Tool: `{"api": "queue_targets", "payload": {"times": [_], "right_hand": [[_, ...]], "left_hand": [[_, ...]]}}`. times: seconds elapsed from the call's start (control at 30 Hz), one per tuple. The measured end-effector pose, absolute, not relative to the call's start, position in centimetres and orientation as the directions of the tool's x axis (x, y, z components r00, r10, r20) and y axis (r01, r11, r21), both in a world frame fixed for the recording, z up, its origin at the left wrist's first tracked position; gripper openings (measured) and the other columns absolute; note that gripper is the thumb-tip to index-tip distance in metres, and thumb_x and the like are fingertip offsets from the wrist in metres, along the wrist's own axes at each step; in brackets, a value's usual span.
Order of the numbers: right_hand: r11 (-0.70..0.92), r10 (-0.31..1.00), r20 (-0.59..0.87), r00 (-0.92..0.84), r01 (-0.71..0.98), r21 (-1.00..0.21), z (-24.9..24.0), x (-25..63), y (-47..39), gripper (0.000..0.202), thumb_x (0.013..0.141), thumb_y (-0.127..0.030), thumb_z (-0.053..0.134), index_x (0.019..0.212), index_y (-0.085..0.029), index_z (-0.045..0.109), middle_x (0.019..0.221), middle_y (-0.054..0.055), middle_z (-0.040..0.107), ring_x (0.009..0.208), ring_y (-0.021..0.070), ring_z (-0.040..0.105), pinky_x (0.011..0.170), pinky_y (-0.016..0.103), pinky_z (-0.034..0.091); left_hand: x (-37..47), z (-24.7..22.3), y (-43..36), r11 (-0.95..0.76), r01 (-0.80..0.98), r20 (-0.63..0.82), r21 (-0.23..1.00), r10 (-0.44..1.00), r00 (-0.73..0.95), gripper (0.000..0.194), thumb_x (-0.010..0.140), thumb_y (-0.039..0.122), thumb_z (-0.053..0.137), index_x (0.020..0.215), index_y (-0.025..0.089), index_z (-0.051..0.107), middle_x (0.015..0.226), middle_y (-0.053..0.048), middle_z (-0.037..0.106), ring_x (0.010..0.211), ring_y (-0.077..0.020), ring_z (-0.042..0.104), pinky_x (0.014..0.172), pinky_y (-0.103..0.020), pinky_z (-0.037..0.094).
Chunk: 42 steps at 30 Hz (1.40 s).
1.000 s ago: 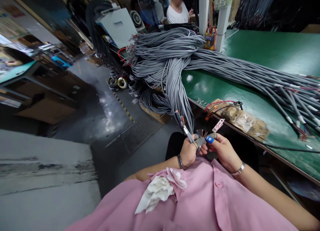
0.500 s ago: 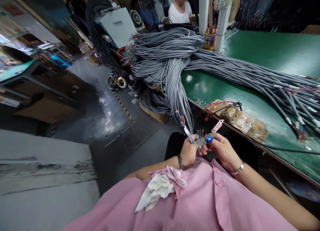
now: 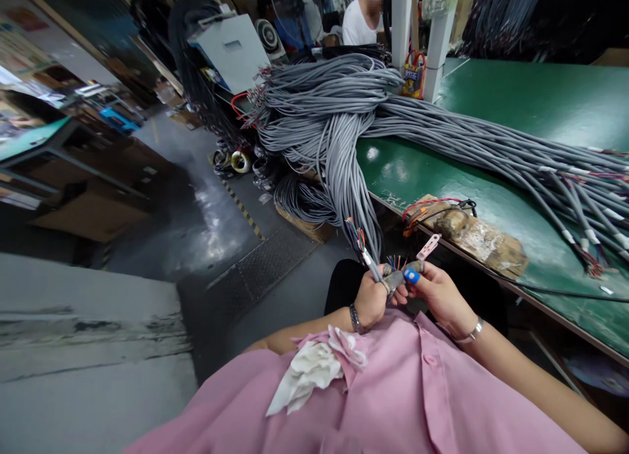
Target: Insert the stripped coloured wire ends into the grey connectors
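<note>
My left hand (image 3: 372, 301) is closed around a grey cable (image 3: 376, 272), whose stripped end shows several coloured wires (image 3: 360, 234). More thin wires (image 3: 396, 263) fan upward between my two hands. My right hand (image 3: 441, 298) pinches close to the base of these wires, its thumb wrapped in blue. Grey covers are on other fingertips. A flat pink piece with holes (image 3: 428, 246) juts up behind my right fingers; its lower end is hidden, so I cannot tell how it is held.
Long grey cables (image 3: 344, 146) drape over the green table (image 3: 525, 90) and hang off its edge. At the front edge lies a worn wooden block (image 3: 484, 241) with red and black leads. A person in a white shirt (image 3: 360, 25) sits beyond. A grey-white surface (image 3: 88, 310) stands left.
My hands keep nearly the same place, with only a slight shift in the right thumb. The person at the back has moved a little to the right.
</note>
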State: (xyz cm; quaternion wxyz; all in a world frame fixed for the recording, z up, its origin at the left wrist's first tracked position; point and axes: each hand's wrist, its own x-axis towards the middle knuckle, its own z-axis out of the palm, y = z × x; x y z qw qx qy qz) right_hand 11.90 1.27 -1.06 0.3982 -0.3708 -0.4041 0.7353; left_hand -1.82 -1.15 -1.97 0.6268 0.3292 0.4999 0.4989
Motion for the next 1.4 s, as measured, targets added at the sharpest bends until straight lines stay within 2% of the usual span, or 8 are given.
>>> {"api": "queue_targets", "payload": {"times": [0.37, 0.63, 0.77, 0.9, 1.1, 1.23, 1.33, 1.4], "right_hand": [[-0.396, 0.876, -0.250, -0.413, -0.319, -0.861, -0.7, 11.7, 1.0, 0.022, 0.077, -0.036, 0.069, 0.077, -0.018, 0.057, 0.059, -0.001, 0.060, 0.051, 0.0114, 0.052, 0.053, 0.026, 0.036], [-0.431, 0.890, -0.353, -0.287, -0.280, -0.858, -2.1, 11.5, 1.3, 0.026, 0.072, -0.037, 0.073, 0.069, -0.018, 0.054, 0.051, -0.006, 0.048, 0.046, 0.0078, 0.039, 0.047, 0.023, 0.028], [-0.470, 0.879, -0.372, -0.299, -0.405, -0.784, -2.8, 12.5, 1.8, 0.023, 0.073, -0.035, 0.073, 0.072, -0.019, 0.057, 0.059, -0.004, 0.051, 0.052, 0.0087, 0.043, 0.052, 0.023, 0.036], [-0.477, 0.879, -0.396, -0.266, -0.515, -0.712, -3.3, 14.3, 3.1, 0.031, 0.078, -0.051, 0.063, 0.083, -0.020, 0.064, 0.075, 0.001, 0.059, 0.060, 0.0122, 0.050, 0.056, 0.025, 0.044], [-0.428, 0.877, -0.242, -0.414, -0.447, -0.785, -1.3, 14.6, 4.4, 0.038, 0.081, -0.055, 0.059, 0.088, -0.019, 0.066, 0.076, 0.004, 0.060, 0.060, 0.0133, 0.049, 0.055, 0.026, 0.042], [-0.226, 0.965, -0.138, -0.222, -0.440, -0.869, -1.0, 13.6, 4.4, 0.029, 0.080, -0.047, 0.065, 0.074, -0.019, 0.064, 0.062, -0.001, 0.053, 0.052, 0.0102, 0.039, 0.050, 0.024, 0.034], [-0.131, 0.991, -0.110, -0.074, -0.420, -0.898, -1.6, 13.0, 4.4, 0.038, 0.081, -0.056, 0.058, 0.071, -0.020, 0.063, 0.058, -0.001, 0.052, 0.052, 0.0114, 0.039, 0.050, 0.026, 0.034], [-0.176, 0.984, -0.139, -0.113, -0.456, -0.873, -1.9, 12.8, 4.5, 0.046, 0.080, -0.064, 0.052, 0.073, -0.020, 0.064, 0.060, 0.000, 0.054, 0.052, 0.0126, 0.043, 0.051, 0.027, 0.037]], "left_hand": [[-2.0, -2.3, -1.2, 0.287, -0.319, -0.304, 0.903, 0.953, -0.002, 0.035, 0.075, 0.045, 0.065, 0.067, 0.015, 0.051, 0.054, -0.002, 0.063, 0.041, -0.0115, 0.057, 0.036, -0.018, 0.034], [-2.2, -2.6, -1.4, 0.253, -0.290, -0.258, 0.923, 0.966, 0.024, 0.034, 0.075, 0.045, 0.065, 0.065, 0.014, 0.054, 0.054, -0.003, 0.062, 0.041, -0.0112, 0.056, 0.037, -0.019, 0.034], [-2.7, -2.1, -1.2, 0.278, -0.312, -0.283, 0.909, 0.959, 0.028, 0.032, 0.073, 0.042, 0.067, 0.066, 0.013, 0.056, 0.051, -0.002, 0.060, 0.037, -0.0095, 0.053, 0.036, -0.018, 0.031], [-3.2, -1.2, -0.8, 0.321, -0.344, -0.299, 0.882, 0.947, 0.117, 0.030, 0.069, 0.039, 0.070, 0.065, 0.013, 0.057, 0.049, -0.001, 0.059, 0.035, -0.0091, 0.050, 0.035, -0.018, 0.032], [-3.2, 0.2, 0.4, 0.419, -0.357, -0.306, 0.835, 0.892, 0.331, 0.029, 0.067, 0.037, 0.072, 0.066, 0.012, 0.059, 0.048, -0.002, 0.058, 0.033, -0.0091, 0.048, 0.033, -0.019, 0.032], [-3.0, 0.7, 1.3, 0.459, -0.403, -0.312, 0.792, 0.871, 0.379, 0.026, 0.067, 0.035, 0.071, 0.066, 0.013, 0.059, 0.045, -0.001, 0.056, 0.031, -0.0087, 0.045, 0.032, -0.020, 0.031], [-2.9, 0.9, 1.5, 0.479, -0.414, -0.302, 0.774, 0.854, 0.423, 0.026, 0.065, 0.035, 0.071, 0.065, 0.013, 0.059, 0.044, -0.001, 0.056, 0.030, -0.0095, 0.045, 0.030, -0.020, 0.029], [-2.8, 0.9, 1.5, 0.496, -0.399, -0.302, 0.771, 0.837, 0.456, 0.026, 0.065, 0.036, 0.071, 0.065, 0.011, 0.060, 0.044, -0.002, 0.056, 0.030, -0.0098, 0.045, 0.030, -0.020, 0.029]]}}
